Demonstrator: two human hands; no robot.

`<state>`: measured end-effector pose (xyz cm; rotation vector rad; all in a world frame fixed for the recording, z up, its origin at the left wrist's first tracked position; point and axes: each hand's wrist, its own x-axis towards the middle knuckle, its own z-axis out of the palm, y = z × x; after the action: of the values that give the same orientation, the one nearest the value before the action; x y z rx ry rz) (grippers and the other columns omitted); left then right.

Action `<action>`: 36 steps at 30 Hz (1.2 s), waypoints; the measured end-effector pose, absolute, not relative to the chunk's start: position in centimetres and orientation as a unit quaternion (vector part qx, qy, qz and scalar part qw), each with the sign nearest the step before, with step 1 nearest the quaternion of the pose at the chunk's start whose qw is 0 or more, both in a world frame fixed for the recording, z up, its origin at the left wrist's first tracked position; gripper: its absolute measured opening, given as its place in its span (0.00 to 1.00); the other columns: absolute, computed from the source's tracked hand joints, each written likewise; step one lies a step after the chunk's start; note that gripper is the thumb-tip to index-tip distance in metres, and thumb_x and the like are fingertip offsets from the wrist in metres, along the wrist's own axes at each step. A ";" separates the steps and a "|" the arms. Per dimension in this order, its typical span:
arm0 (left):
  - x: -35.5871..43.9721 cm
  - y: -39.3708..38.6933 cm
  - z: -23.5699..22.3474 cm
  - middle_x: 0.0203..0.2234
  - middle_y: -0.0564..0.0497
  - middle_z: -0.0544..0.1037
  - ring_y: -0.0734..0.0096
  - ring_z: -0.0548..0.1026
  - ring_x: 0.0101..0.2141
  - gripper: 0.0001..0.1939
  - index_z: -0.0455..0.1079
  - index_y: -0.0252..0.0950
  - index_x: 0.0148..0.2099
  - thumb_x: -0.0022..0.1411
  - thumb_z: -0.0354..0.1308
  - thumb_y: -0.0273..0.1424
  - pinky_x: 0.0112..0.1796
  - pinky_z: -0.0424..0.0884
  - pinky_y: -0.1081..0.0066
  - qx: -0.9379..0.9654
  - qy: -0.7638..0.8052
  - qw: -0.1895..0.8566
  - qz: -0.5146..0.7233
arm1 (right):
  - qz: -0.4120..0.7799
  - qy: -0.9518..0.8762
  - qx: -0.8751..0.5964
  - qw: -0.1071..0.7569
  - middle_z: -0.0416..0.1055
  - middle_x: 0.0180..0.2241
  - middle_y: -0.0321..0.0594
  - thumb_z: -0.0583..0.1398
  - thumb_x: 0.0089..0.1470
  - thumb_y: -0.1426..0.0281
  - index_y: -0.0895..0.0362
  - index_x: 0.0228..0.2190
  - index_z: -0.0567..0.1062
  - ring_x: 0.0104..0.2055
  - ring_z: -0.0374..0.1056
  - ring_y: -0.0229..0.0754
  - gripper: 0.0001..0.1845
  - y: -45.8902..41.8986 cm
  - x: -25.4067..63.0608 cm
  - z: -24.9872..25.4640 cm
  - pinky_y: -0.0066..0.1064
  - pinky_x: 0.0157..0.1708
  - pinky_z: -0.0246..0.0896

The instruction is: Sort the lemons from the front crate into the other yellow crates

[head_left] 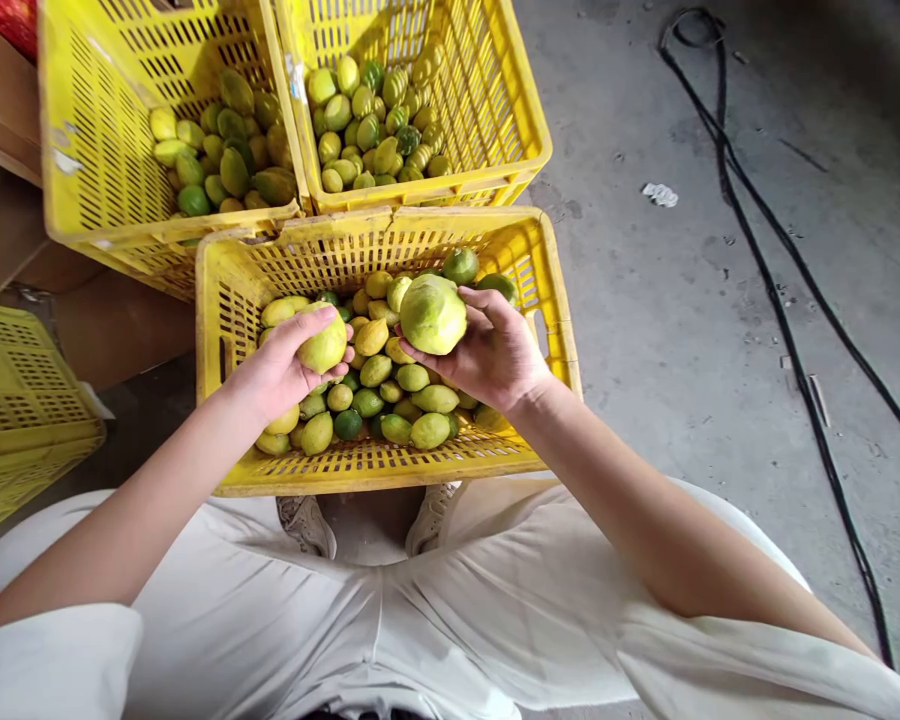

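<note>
Above the near yellow crate (390, 478), each of my hands grips one lemon. My left hand (274, 370) wraps its fingers under a yellow-green lemon (324, 345), with the thumb across its top. On the other side, my right hand (499, 355) grips a larger, paler green lemon (433, 315) from its right, between thumb and fingers. The two fruits are held apart at about the same height. Below them, loose lemons (375, 371) in yellow and green lie piled in the crate, partly hidden by my hands.
Behind stand two more yellow crates, the left one (94, 215) and the right one (487, 185), both holding green and yellow fruit. Another yellow crate (30, 400) and brown cardboard (112, 325) are at left. A black cable (784, 310) runs over the grey floor at right.
</note>
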<state>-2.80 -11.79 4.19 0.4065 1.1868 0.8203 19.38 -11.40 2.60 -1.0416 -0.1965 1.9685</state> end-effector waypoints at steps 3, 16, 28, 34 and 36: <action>-2.9 -11.9 4.0 0.29 0.52 0.76 0.77 0.74 0.24 0.14 0.69 0.36 0.36 0.50 0.71 0.28 0.22 0.67 0.79 0.179 0.532 0.731 0.387 | 0.788 -0.100 -0.437 0.422 0.83 0.42 0.40 0.67 0.52 0.65 0.49 0.48 0.77 0.51 0.79 0.53 0.20 -11.8 19.0 2.3 0.48 0.50 0.80; -2.4 -11.5 4.5 0.31 0.47 0.79 0.64 0.81 0.31 0.07 0.69 0.36 0.41 0.59 0.58 0.24 0.35 0.80 0.65 0.016 0.595 0.718 0.361 | 0.771 0.041 -0.533 0.346 0.79 0.36 0.37 0.65 0.61 0.66 0.51 0.41 0.73 0.36 0.78 0.44 0.08 -11.9 18.2 1.7 0.36 0.32 0.82; -0.6 -13.5 3.0 0.29 0.51 0.74 0.72 0.74 0.26 0.04 0.64 0.39 0.39 0.70 0.53 0.28 0.28 0.75 0.74 -0.086 0.647 0.704 0.281 | 0.806 0.050 -0.494 0.323 0.77 0.48 0.52 0.54 0.70 0.59 0.59 0.53 0.70 0.53 0.76 0.51 0.19 -7.6 13.2 5.9 0.45 0.44 0.82; -0.1 -14.1 2.6 0.27 0.52 0.70 0.72 0.72 0.25 0.07 0.63 0.40 0.36 0.69 0.54 0.26 0.27 0.75 0.74 -0.079 0.634 0.722 0.266 | 0.839 -0.168 -0.282 0.433 0.73 0.54 0.44 0.44 0.69 0.45 0.52 0.56 0.67 0.60 0.73 0.48 0.31 -5.3 10.0 13.9 0.44 0.45 0.78; -0.3 -14.2 2.3 0.27 0.53 0.70 0.72 0.73 0.25 0.07 0.63 0.41 0.36 0.69 0.55 0.27 0.27 0.76 0.75 -0.077 0.631 0.724 0.267 | 0.774 -0.291 -0.334 0.453 0.73 0.57 0.38 0.41 0.68 0.43 0.47 0.54 0.70 0.62 0.70 0.49 0.31 -6.1 11.6 14.6 0.49 0.45 0.76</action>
<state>-0.30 -14.19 2.26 -0.1707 1.3930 0.5890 11.58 -6.11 14.59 -0.8257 -0.7174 1.9103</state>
